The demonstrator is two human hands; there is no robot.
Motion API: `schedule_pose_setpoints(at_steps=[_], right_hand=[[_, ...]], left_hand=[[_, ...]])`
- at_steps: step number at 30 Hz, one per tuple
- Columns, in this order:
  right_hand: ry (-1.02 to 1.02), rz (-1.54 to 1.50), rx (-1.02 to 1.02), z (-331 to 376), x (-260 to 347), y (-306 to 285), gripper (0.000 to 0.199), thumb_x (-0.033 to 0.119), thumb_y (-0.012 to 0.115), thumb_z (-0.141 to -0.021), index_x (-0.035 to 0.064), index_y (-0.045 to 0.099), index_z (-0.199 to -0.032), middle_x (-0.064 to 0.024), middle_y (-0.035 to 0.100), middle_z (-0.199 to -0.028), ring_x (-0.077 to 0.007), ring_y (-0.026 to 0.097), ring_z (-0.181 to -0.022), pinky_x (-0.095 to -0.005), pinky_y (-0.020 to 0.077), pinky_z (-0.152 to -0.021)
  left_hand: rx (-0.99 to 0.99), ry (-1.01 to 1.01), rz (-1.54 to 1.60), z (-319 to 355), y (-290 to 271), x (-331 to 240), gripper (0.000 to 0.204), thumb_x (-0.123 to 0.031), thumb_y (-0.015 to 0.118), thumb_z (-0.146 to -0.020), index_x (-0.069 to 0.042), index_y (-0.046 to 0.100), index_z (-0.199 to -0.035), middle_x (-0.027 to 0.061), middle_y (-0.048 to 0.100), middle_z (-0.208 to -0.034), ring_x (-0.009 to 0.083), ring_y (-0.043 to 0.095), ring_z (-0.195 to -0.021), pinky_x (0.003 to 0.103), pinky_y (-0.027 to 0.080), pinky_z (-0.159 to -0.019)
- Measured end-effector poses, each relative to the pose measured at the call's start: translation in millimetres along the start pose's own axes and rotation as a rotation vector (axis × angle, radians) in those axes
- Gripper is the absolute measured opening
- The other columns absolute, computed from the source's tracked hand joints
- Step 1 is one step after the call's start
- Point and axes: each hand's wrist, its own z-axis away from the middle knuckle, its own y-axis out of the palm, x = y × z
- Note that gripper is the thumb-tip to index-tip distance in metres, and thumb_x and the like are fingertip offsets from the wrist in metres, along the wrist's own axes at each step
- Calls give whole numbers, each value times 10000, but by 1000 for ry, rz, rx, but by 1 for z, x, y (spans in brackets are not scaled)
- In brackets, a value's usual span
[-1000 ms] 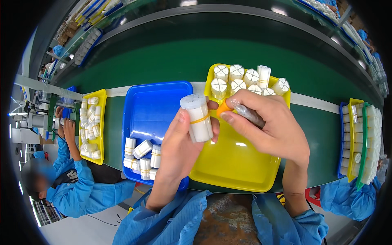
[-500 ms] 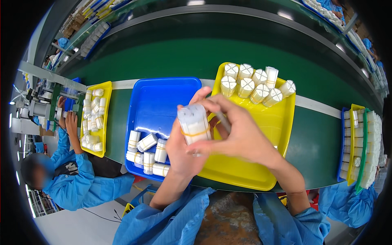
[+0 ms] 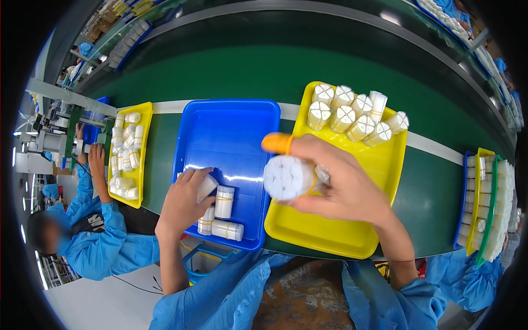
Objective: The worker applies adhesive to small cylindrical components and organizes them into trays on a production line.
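Observation:
My right hand (image 3: 341, 184) grips a white cylindrical bundle (image 3: 286, 177) with a yellow rubber band round it, its pale round end facing me. This hand's raised index finger wears an orange finger cot (image 3: 276, 143). Down in the blue tray (image 3: 231, 137), my left hand (image 3: 184, 203) has its thumb and fingers around another white bundle (image 3: 207, 187), partly hidden by the hand. Beside it stands a banded bundle (image 3: 224, 202), and another lies on its side (image 3: 227, 230) near the tray's front edge. The fingers may cover further bundles.
A yellow tray (image 3: 324, 231) at right holds several upright bundles (image 3: 344, 119) in its far part. Further left is a yellow tray (image 3: 144, 126) of bundles, next to a co-worker (image 3: 104, 231) at a machine. Stacked trays (image 3: 487, 203) stand far right on the green conveyor.
My hands have parted. My left hand let go of the bundle and moved left into the blue tray; my right hand keeps the bundle, now tipped with its end toward me.

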Motion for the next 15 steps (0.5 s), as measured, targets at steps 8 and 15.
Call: schedule_pose_setpoints(at_steps=[8, 15], right_hand=[[551, 408, -284, 69, 47, -84, 605, 19, 648, -746, 1, 388, -1292, -177, 618, -921, -294, 640, -742, -330, 505, -681], [756, 789, -291, 90, 1, -101, 400, 159, 696, -870, 1, 443, -1137, -243, 666, -930, -378, 673, -834, -416, 511, -707]], left_hand=[[-493, 34, 115, -34, -15, -48, 522, -103, 790, -728, -113, 599, -1214, 115, 642, -949, 292, 622, -958, 362, 500, -787], [-401, 176, 1532, -56, -4, -112, 391, 55, 678, -825, -74, 413, -1082, 128, 524, -1168, 239, 632, -992, 372, 559, -835]])
